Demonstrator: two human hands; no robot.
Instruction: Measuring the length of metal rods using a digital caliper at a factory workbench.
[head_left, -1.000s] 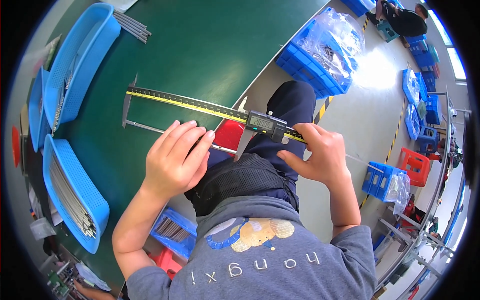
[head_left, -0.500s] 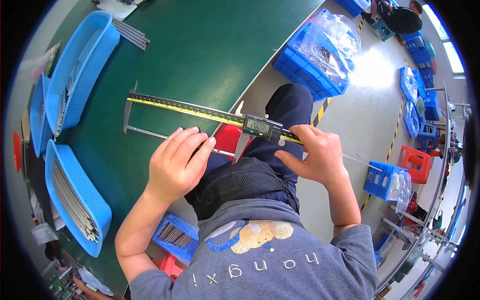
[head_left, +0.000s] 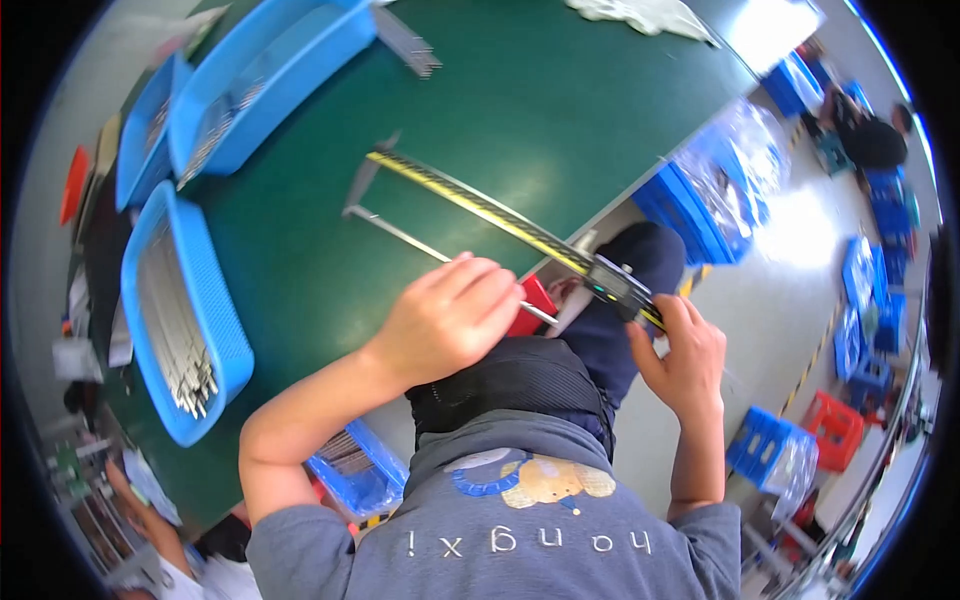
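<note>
While the left hand (head_left: 447, 322) pins a rod (head_left: 400, 232), the right hand (head_left: 685, 352) grips the caliper (head_left: 520, 228).

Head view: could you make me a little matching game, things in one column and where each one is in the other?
Things:
1. left hand
2. right hand
3. blue tray of metal rods
4. red crate

Places:
A. on the floor, far right
B. on the thin rod
C. at the caliper slider
D. on the green table, left side

Pairs: 1-B, 2-C, 3-D, 4-A
</note>
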